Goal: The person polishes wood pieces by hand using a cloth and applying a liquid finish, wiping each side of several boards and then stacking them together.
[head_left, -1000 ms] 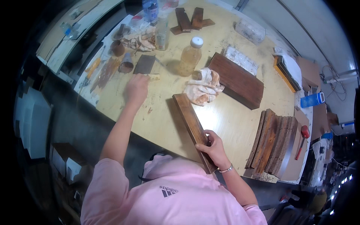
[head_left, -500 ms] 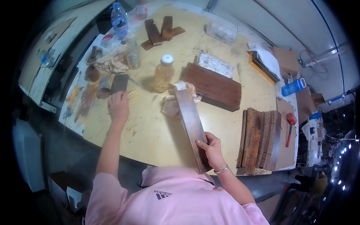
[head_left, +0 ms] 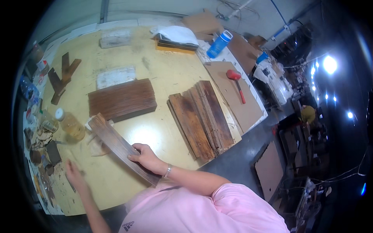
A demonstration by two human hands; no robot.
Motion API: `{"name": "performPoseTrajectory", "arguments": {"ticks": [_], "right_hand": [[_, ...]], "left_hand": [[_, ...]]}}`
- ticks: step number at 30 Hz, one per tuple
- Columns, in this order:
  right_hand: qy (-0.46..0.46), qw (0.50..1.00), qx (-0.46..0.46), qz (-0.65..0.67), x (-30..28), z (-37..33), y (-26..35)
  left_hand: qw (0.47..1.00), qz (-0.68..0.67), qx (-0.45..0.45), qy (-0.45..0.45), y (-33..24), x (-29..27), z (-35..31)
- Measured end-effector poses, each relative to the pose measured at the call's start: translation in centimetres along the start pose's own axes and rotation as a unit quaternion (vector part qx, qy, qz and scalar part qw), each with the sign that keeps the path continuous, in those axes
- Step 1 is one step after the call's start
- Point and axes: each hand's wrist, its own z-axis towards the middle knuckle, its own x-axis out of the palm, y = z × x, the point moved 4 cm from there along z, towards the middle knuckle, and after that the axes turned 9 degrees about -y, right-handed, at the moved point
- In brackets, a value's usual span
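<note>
My right hand (head_left: 148,158) grips a long brown wooden board (head_left: 116,141) near its lower end, thumb on the upper face. The board slants up and away, its far end over a crumpled cloth (head_left: 98,148) that it partly hides. My left hand (head_left: 75,176) is low over the table at the left, fingers stretched out and somewhat blurred; I see nothing held in it. A dark grey block (head_left: 53,152) lies just beyond it. A white-capped bottle of yellowish liquid (head_left: 72,126) stands between the block and a thick brown wooden slab (head_left: 122,99).
Several wooden boards (head_left: 200,120) stand side by side at the right. Beyond them a red mallet (head_left: 235,79) rests on cardboard (head_left: 221,72). A blue bottle (head_left: 219,44), a white wrapped block (head_left: 115,77) and crossed wood pieces (head_left: 64,75) are farther back. Jars and rags crowd the left edge.
My view has swung to the right. My left hand has come away from the dark grey block toward me. My right hand keeps its hold on the board.
</note>
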Motion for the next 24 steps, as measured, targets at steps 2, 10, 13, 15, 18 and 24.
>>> {"name": "performPoseTrajectory", "arguments": {"ticks": [2, 10, 13, 15, 18, 24], "right_hand": [[-0.005, 1.000, -0.008, -0.013, -0.7, 0.3, -0.5], [-0.020, 0.999, 0.029, -0.009, -1.9, 0.1, -0.5], [-0.018, 0.996, 0.069, 0.059, -2.5, -0.7, 0.9], [-0.020, 0.994, 0.066, 0.086, -3.0, -0.6, 0.7], [0.013, 0.987, 0.104, 0.118, -2.9, -1.3, 1.3], [0.065, 0.993, 0.063, 0.071, -2.6, -2.5, 1.7]], "left_hand": [[0.968, -0.168, -0.160, 0.093, -2.4, 3.1, -4.3], [0.938, -0.183, -0.198, 0.218, -7.0, 6.8, -7.9], [0.980, -0.060, 0.012, 0.189, -7.5, 6.4, -8.4], [0.961, 0.032, 0.167, 0.219, -12.4, 6.4, -10.3], [0.917, -0.017, 0.286, 0.279, -14.5, 6.8, -13.9], [0.935, 0.041, 0.318, 0.150, -13.8, 8.2, -6.3]]}}
